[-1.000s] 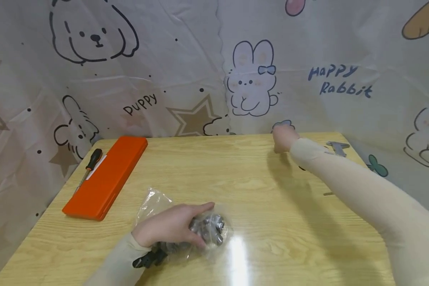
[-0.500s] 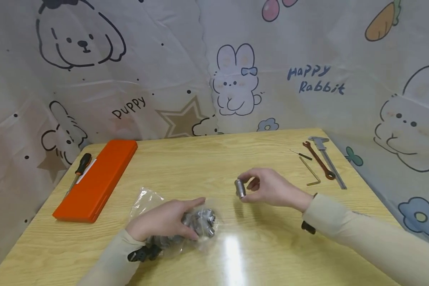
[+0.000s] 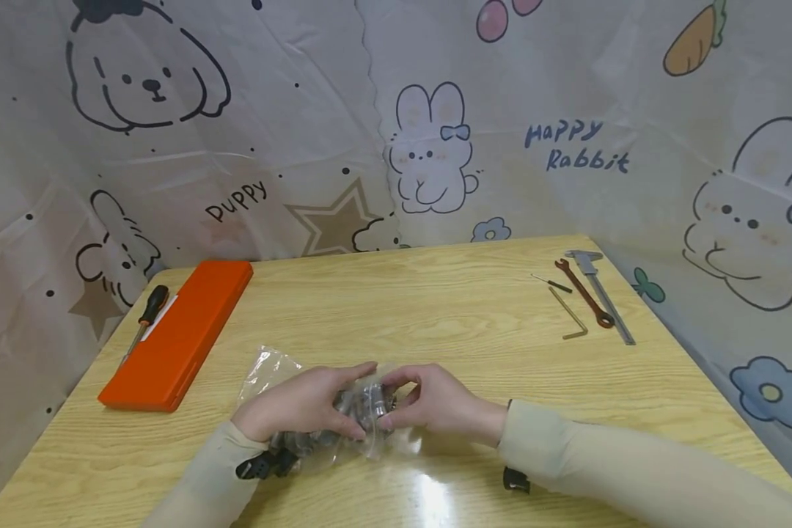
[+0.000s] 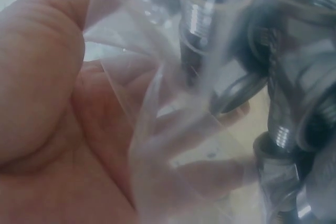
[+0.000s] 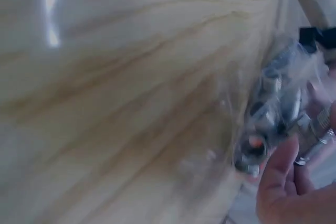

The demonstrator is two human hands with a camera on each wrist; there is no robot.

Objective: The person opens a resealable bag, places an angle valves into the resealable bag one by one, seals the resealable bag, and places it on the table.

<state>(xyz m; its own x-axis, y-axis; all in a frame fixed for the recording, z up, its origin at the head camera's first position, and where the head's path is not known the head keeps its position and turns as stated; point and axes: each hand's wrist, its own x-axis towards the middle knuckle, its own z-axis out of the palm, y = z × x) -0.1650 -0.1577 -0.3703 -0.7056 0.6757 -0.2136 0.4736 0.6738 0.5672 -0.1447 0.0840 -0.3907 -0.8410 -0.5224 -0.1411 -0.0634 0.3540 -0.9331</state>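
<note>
In the head view a clear plastic bag (image 3: 267, 369) of shiny metal pipe fittings (image 4: 304, 51) lies near the front of the table. My left hand (image 3: 300, 405) holds the bag, thumb and fingers spread around its side, with the plastic between them in the left wrist view. At the bag's right end, my right hand (image 3: 444, 402) pinches a small metal pipe fitting (image 5: 313, 130) between thumb and fingers. That fitting is against the plastic and other fittings; whether it is inside the bag I cannot tell.
An orange case (image 3: 185, 330) lies at the left, with a screwdriver (image 3: 147, 315) along its left side. At the right are a caliper (image 3: 603, 297), a red-brown wrench (image 3: 584, 293), a hex key (image 3: 570, 315) and a thin black-handled tool (image 3: 557, 286). A printed curtain (image 3: 330, 132) hangs behind.
My right hand has come back from the table's far right edge, carrying a metal fitting left to the bag. My left hand has stayed on the bag. The head view has turned slightly right.
</note>
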